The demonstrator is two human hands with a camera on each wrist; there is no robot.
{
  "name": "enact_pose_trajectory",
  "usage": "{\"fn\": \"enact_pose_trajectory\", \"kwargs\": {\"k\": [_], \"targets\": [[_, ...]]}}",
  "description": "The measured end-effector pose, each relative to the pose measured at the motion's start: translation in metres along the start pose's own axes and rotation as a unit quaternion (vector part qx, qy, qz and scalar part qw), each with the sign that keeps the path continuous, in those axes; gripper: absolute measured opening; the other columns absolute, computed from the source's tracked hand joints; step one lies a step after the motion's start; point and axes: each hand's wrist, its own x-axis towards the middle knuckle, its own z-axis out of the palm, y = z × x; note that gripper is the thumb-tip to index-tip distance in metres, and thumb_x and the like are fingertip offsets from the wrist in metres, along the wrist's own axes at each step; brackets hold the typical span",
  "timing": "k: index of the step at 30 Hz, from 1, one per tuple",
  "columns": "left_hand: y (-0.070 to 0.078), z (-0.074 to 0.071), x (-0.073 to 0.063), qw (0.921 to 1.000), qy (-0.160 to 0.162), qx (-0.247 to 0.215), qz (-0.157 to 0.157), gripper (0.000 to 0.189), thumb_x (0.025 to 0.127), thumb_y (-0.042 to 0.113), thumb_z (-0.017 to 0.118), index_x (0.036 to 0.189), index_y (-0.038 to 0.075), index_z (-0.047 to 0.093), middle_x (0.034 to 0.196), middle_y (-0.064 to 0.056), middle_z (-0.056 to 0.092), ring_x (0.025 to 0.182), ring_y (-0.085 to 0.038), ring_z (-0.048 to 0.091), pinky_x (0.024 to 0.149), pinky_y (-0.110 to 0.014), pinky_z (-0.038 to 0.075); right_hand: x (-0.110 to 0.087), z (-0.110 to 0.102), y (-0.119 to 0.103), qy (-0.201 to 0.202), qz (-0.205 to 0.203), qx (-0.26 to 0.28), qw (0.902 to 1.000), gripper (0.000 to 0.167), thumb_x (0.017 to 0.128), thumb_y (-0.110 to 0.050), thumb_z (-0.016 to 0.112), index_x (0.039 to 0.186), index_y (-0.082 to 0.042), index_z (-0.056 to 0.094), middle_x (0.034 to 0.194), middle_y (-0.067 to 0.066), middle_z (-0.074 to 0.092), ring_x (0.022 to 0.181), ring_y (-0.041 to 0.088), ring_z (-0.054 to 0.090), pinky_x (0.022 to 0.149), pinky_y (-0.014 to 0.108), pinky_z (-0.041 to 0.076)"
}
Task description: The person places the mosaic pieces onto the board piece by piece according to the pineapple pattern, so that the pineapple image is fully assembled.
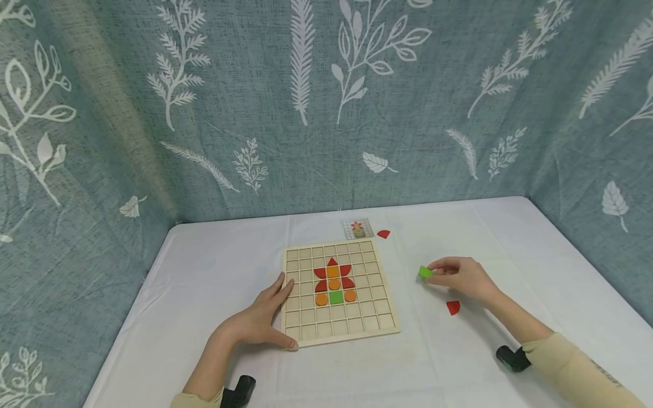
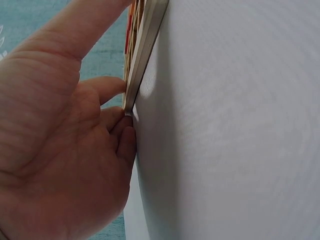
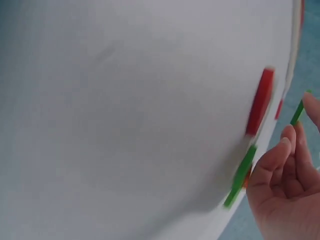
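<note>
A wooden grid board lies on the white table with a flat-tile figure on it: red pieces, orange squares and discs, and a green square. At the board's left side rests my left hand, thumb at the near left corner, fingers spread along the edge. My right hand, right of the board, pinches a green tile between thumb and fingertips. That held tile shows edge-on in the right wrist view. Close by that hand lies a red quarter-round tile.
A small pattern card sits behind the board, with a red tile to its right. In the right wrist view another green tile lies near a red one, with a bit of orange behind. A leaf-print curtain surrounds the table.
</note>
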Motion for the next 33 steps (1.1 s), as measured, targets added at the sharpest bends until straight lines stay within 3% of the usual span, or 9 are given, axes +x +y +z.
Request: {"fn": "enact_pose_trajectory", "kwargs": {"k": [5, 17, 23, 33], "targets": [[0.000, -0.001, 0.000, 1.0000, 0.000, 0.004, 0.005, 0.125, 0.061, 0.041, 0.091, 0.156, 0.005, 0.018, 0.162, -0.017, -0.001, 0.146, -0.043, 0.004, 0.110, -0.063, 0.020, 0.000, 0.013, -0.014, -0.020, 0.006, 0.040, 0.9990, 0.043, 0.081, -0.034, 0.079, 0.114, -0.008, 0.070, 0.095, 0.003, 0.067, 0.076, 0.019, 0.061, 0.065, 0.031, 0.051], [0.001, -0.002, -0.002, 1.0000, -0.002, 0.002, 0.006, 0.124, 0.062, 0.039, 0.091, 0.156, 0.005, 0.019, 0.162, -0.018, -0.001, 0.146, -0.044, 0.004, 0.110, -0.063, 0.020, -0.002, 0.043, -0.038, -0.059, -0.048, 0.080, 0.9939, 0.035, 0.080, -0.027, 0.081, 0.108, -0.007, 0.072, 0.090, 0.001, 0.070, 0.077, 0.018, 0.064, 0.064, 0.029, 0.052], [0.001, -0.002, -0.001, 1.0000, -0.003, 0.004, 0.003, 0.124, 0.062, 0.040, 0.091, 0.156, 0.005, 0.018, 0.162, -0.018, -0.002, 0.146, -0.044, 0.004, 0.110, -0.063, 0.020, -0.002, 0.059, -0.048, -0.089, -0.068, 0.079, 0.9905, 0.032, 0.080, -0.024, 0.081, 0.106, -0.008, 0.073, 0.087, 0.000, 0.069, 0.077, 0.017, 0.060, 0.064, 0.027, 0.049], [0.003, -0.003, -0.002, 1.0000, -0.004, 0.004, 0.005, 0.124, 0.062, 0.039, 0.091, 0.155, 0.004, 0.018, 0.162, -0.019, -0.002, 0.146, -0.044, 0.004, 0.110, -0.063, 0.020, -0.002, 0.085, -0.067, -0.124, -0.141, 0.022, 0.9820, 0.025, 0.078, -0.025, 0.082, 0.098, -0.013, 0.073, 0.082, -0.007, 0.066, 0.070, 0.013, 0.054, 0.061, 0.023, 0.043]]}}
